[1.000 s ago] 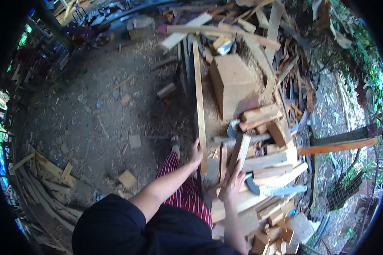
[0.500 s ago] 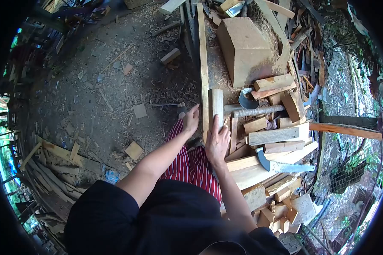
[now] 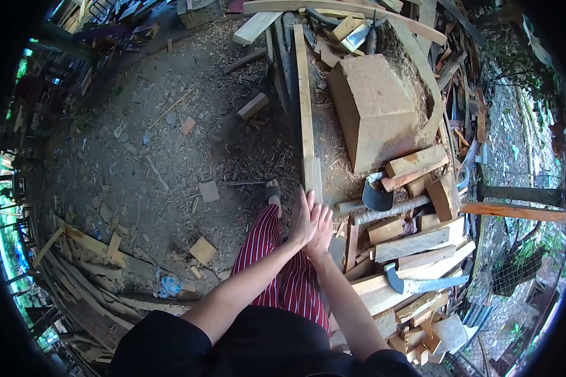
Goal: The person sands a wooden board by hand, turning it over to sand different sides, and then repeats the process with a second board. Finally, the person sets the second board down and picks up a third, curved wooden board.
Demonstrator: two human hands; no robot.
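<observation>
A short, greyish wooden block (image 3: 313, 178) lies lengthwise over the near end of a long, narrow wooden strip (image 3: 304, 94) at the left edge of the bench. My left hand (image 3: 303, 221) has its fingers against the block's near left side, closed on it. Right beside it, touching it, my right hand (image 3: 321, 231) grips the block's near end. The undersides of both hands are hidden. To the right of my hands lies an adze (image 3: 378, 196) with a dark curved blade and a rough stick-like handle.
A large angled wood block (image 3: 374, 103) sits at the back of the bench. A pull saw (image 3: 427, 284) lies on boards to the right, above a heap of wood offcuts (image 3: 421, 336). Shavings cover the ground (image 3: 157, 144) on the left.
My left hand has moved right, from beside the strip to the block, against my right hand. The block has come nearer and over the strip's end. The view has shifted.
</observation>
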